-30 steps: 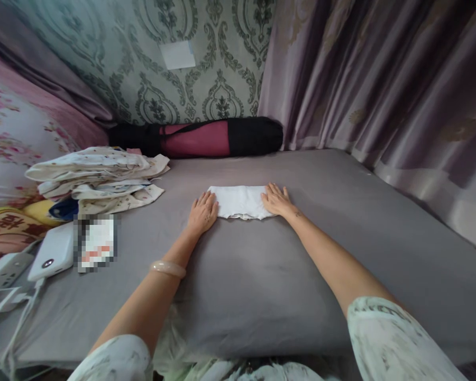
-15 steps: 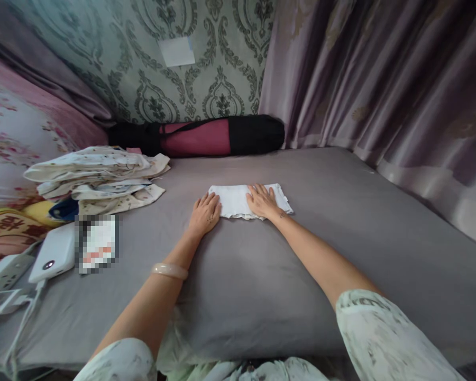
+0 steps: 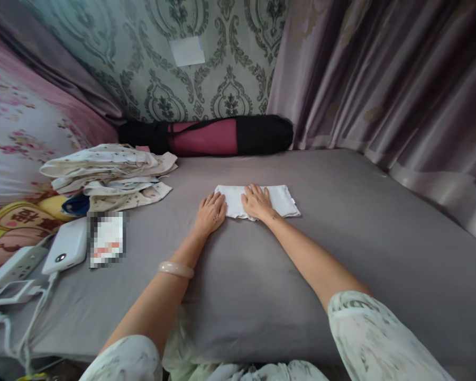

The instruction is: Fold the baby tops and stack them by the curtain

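A folded white cloth (image 3: 280, 201), perhaps a small garment, lies flat on the grey bed sheet (image 3: 254, 275). My left hand (image 3: 211, 212) rests palm down over its left end, fingers stretched out. Flat on the middle of the cloth is my right hand (image 3: 257, 202), its fingers spread. Part of the cloth's near edge looks uneven and is covered by the right hand. A small white tag sticks out at the right end.
To the left sits a pile of folded clothes (image 3: 111, 169). In front of it are a white power bank (image 3: 67, 246), a power strip (image 3: 18, 270) with cables, and a blurred packet (image 3: 108, 239). A long black and maroon bag (image 3: 204, 136) lies along the wall.
My right hand has slid left along the cloth, from near its right end to its middle. The left hand stays at the left end. The whole view has shifted slightly.
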### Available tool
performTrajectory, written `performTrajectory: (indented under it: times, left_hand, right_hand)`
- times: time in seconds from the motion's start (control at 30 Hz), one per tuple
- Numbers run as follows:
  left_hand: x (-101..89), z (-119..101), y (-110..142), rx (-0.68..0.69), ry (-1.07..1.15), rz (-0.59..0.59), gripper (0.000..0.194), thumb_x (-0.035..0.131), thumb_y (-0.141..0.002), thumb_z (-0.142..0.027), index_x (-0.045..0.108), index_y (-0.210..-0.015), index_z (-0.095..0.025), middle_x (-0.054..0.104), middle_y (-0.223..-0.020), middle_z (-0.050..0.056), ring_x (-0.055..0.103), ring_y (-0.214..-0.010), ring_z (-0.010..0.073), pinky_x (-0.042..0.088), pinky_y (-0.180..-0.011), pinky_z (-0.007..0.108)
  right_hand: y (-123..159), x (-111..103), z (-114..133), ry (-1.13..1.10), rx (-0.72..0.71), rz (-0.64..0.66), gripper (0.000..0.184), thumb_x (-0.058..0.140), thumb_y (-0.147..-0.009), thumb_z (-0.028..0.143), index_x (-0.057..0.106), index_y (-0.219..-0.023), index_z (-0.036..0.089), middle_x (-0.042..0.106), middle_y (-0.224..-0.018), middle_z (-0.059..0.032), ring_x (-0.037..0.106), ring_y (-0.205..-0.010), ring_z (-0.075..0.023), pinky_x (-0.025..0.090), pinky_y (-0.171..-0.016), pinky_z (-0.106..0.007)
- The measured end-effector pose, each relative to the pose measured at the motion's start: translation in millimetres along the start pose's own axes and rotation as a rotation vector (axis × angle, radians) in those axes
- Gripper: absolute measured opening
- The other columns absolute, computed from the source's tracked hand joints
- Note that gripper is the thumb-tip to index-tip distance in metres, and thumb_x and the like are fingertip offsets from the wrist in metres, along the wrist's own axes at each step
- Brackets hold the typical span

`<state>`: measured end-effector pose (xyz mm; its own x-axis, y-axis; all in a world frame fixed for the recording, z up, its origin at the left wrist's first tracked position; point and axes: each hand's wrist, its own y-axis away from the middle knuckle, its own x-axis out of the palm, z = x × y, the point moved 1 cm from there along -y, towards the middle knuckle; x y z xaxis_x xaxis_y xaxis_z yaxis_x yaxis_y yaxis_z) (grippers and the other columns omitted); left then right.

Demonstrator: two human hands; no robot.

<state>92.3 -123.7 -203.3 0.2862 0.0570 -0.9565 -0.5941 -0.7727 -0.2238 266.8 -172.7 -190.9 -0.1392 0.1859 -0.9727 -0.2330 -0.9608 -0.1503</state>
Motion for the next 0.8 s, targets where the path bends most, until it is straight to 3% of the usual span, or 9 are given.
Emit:
performTrajectory:
  times: [0.23,0.43,0.57,0.8]
  left_hand:
    - [-1.2,-0.6,0.6,0.001,0.014,-0.010,0.045,0.029,-0.098,-0.034,0.048,-0.136,-0.021,0.044,-0.148,0.006,0.032,-0.141,0.0234,0.026,-0.115,0.043]
    - [-1.0,-0.1,0.5,-0.010,0.024,-0.036,0.044,0.030,-0.098,-0.033,0.048,-0.136,-0.020,0.044,-0.148,0.006,0.032,-0.140,0.0224,0.027,-0.115,0.042]
    - [-2.4,-0.4,0.2,-0.021,0.029,-0.026,0.044,0.029,-0.098,-0.033,0.048,-0.135,-0.019,0.045,-0.147,0.007,0.032,-0.140,0.0221,0.027,-0.115,0.042]
    - [-0.6,1.9,-0.8,-0.028,0.045,-0.040,0.043,0.030,-0.098,-0.031,0.048,-0.134,-0.019,0.045,-0.147,0.007,0.033,-0.140,0.0225,0.028,-0.114,0.041]
  right_hand:
    - [-1.0,-3.2,0.0,0.005,0.000,0.027,0.052,0.025,-0.098,0.034,0.042,-0.141,0.011,0.036,-0.151,-0.0164,0.029,-0.138,-0.0290,0.018,-0.112,-0.054]
    - [-5.6,-6.4,23.4,-0.018,-0.038,0.034,0.053,0.025,-0.098,0.034,0.039,-0.143,0.009,0.029,-0.154,-0.0172,0.021,-0.143,-0.0290,0.013,-0.113,-0.055]
    - [-5.6,4.2,36.0,-0.016,-0.047,-0.010,0.052,0.024,-0.098,0.034,0.040,-0.142,0.011,0.035,-0.151,-0.0161,0.024,-0.141,-0.0283,0.013,-0.113,-0.054]
    - [-5.0,10.5,36.3,0.001,-0.050,-0.036,0.049,0.027,-0.098,0.034,0.043,-0.139,0.012,0.043,-0.147,-0.0159,0.030,-0.138,-0.0291,0.014,-0.112,-0.054]
